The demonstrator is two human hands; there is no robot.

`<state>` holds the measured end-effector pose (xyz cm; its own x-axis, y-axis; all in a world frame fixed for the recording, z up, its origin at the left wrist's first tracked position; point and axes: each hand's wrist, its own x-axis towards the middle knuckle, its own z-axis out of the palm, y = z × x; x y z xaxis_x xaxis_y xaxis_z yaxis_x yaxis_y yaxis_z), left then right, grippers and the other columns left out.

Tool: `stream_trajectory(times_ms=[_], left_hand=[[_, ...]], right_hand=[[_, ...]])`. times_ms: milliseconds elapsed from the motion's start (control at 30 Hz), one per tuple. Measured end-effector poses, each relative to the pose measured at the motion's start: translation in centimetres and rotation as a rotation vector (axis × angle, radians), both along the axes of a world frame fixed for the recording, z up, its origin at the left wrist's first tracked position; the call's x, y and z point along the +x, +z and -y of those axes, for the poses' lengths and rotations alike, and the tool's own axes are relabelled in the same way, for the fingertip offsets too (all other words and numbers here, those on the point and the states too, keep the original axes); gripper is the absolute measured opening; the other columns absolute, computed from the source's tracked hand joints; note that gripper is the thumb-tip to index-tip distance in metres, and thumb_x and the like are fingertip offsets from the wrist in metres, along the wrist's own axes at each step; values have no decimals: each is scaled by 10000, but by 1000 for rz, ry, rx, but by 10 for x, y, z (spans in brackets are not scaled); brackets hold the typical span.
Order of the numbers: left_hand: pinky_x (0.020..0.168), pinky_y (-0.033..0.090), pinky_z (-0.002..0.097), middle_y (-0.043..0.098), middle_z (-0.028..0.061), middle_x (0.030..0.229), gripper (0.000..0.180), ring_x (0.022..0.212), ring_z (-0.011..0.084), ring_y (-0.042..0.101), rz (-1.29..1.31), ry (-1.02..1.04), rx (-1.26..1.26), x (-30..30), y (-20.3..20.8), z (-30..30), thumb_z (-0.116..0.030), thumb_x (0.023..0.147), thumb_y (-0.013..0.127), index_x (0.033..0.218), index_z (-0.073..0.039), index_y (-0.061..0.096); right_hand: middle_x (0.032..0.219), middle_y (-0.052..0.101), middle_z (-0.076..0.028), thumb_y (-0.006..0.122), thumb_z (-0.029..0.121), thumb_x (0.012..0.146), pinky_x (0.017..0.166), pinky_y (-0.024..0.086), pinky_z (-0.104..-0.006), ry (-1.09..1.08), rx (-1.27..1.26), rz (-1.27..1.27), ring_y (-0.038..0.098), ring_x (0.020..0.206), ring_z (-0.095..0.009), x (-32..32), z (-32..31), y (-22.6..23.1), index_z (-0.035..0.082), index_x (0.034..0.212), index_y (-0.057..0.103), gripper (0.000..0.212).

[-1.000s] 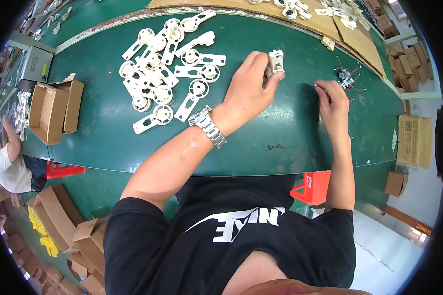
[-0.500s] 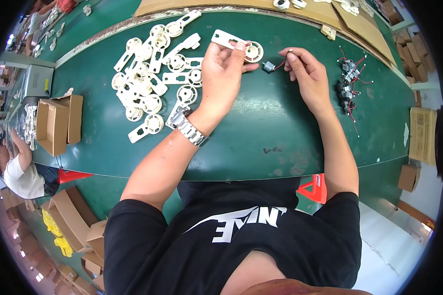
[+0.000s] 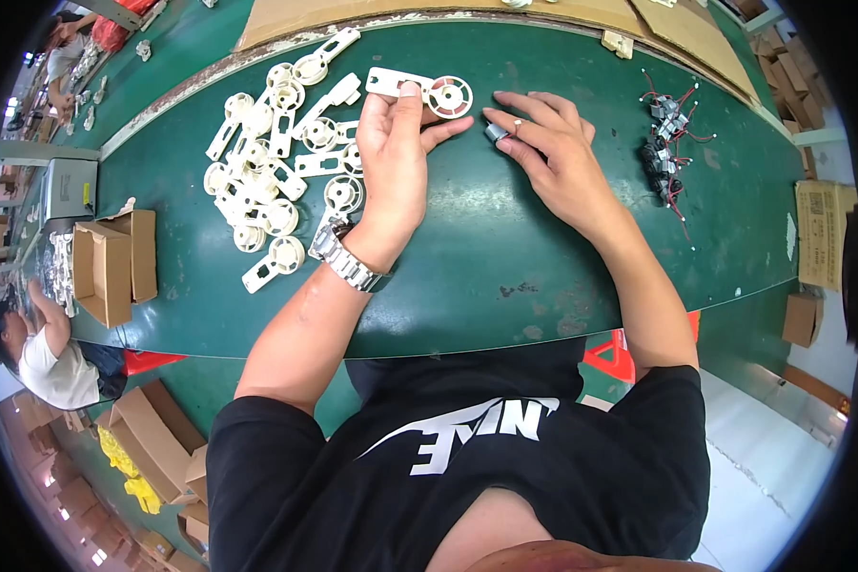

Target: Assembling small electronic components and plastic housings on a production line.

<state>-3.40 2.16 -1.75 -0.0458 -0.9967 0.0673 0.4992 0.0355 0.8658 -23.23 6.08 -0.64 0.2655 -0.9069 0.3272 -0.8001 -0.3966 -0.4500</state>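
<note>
Heaped frames (image 3: 257,157) beside left hand (image 3: 394,153), clamped on white frame (image 3: 391,83); right hand (image 3: 560,153) pinches motor (image 3: 494,132); wired cluster (image 3: 670,124) rightward.

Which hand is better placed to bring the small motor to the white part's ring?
Probably the right hand: it holds the small motor near the ring, while the left hand is occupied holding the white part.

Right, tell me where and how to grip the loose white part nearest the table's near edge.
Probably by its flat arm, pinching the long edges from the near left: that end points away from the other white parts, while its round end sits beside the wristwatch.
</note>
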Motion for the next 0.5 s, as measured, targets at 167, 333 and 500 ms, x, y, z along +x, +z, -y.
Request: stream_trajectory(times_ms=[167,333,500], left_hand=[[829,670,398,708,159,1078,274,934,220,736,-48,-53,20,2,0,2,-254,1122,522,1152,18,542],[878,645,421,714,164,1145,266,993,242,735,34,-46,-20,1,-2,-1,-254,1121,527,1199,-2,563],[861,640,380,716,174,1170,280,973,212,730,132,-73,-112,-4,2,-6,-257,1113,551,1240,-8,539]], right_hand=[[1199,728,-105,641,141,1025,981,453,-411,65,-114,241,647,1073,-306,1,5,-7,51,1178,731,199],[963,673,-150,591,86,1025,721,511,-393,56,-19,381,651,787,-317,12,-9,22,-9,1032,653,114],[892,603,-168,573,76,1001,687,493,-452,168,64,284,602,768,-381,16,-16,27,-21,959,580,106]])
